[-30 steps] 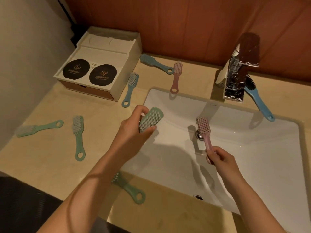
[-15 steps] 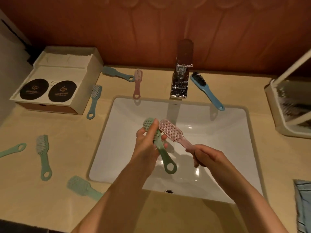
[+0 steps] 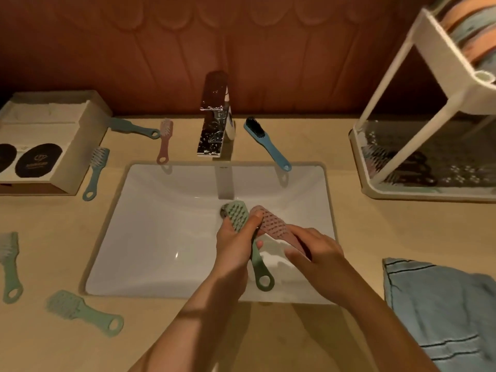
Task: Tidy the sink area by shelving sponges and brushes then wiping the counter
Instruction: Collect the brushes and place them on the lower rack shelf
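Over the white sink (image 3: 161, 237), my left hand (image 3: 236, 245) grips a green brush (image 3: 261, 275) by its neck, bristle head up, looped handle hanging down. My right hand (image 3: 314, 253) holds a pink brush (image 3: 273, 226) by its handle, its head touching the green one. More brushes lie on the beige counter (image 3: 53, 345): a blue one with black bristles (image 3: 268, 143) right of the tap, a pink one (image 3: 164, 142) and a teal one (image 3: 134, 128) at the back left, a light blue one (image 3: 95, 173), and two green ones (image 3: 83, 312) (image 3: 9, 267) at the front left.
A chrome tap (image 3: 214, 116) stands behind the basin. A white two-tier rack (image 3: 429, 108) stands at the right, sponges on its upper shelf and dark items on the lower tray. A cream box (image 3: 51, 140) sits at the left. A blue striped cloth (image 3: 442, 312) lies front right.
The view has swung right, bringing the rack and cloth into sight. Both hands have come together over the basin, and the two brush heads now touch.
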`<state>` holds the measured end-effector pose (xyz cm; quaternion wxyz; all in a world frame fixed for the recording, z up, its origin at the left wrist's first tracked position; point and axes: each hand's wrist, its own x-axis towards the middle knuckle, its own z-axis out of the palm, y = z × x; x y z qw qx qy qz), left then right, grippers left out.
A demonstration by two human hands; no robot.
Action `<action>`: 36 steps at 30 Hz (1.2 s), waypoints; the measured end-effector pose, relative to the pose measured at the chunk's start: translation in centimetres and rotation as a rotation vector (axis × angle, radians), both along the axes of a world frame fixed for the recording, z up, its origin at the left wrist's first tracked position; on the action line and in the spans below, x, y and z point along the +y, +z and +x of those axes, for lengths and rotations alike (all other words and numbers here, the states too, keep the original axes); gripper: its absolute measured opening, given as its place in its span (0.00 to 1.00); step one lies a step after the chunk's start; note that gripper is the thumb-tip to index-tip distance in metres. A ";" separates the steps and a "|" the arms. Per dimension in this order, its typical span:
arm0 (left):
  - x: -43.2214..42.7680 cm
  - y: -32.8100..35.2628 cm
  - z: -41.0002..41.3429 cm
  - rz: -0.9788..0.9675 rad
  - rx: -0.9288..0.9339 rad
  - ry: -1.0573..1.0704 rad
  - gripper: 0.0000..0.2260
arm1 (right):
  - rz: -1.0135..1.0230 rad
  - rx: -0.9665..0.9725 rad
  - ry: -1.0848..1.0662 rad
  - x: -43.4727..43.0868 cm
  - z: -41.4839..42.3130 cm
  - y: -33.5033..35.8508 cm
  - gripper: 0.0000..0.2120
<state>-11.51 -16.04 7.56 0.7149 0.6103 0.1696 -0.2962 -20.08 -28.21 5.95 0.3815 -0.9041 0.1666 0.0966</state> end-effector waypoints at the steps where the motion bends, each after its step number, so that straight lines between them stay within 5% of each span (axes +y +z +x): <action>1: -1.0 0.0 -0.6 -0.009 -0.014 -0.014 0.11 | 0.020 -0.016 -0.036 -0.4 -0.4 0.2 0.24; 4: -3.3 0.0 -1.9 -0.036 -0.060 -0.050 0.11 | 0.138 -0.108 -0.260 -1.7 -0.8 0.3 0.30; 15: -11.4 1.1 -4.7 -0.187 0.114 -0.111 0.12 | 0.112 -0.354 -0.502 -10.4 -4.4 0.9 0.12; 19: -13.5 1.3 -4.3 -0.245 0.227 0.046 0.12 | 0.086 -0.367 -0.563 -14.1 -5.5 0.2 0.09; 25: -15.6 0.9 -2.7 -0.087 0.122 0.024 0.07 | 0.005 -0.355 -0.648 -20.1 -5.2 -1.0 0.08; 36: -16.6 0.0 -0.1 -0.167 0.217 0.163 0.08 | -0.204 -0.205 -0.578 -29.0 6.2 -3.0 0.09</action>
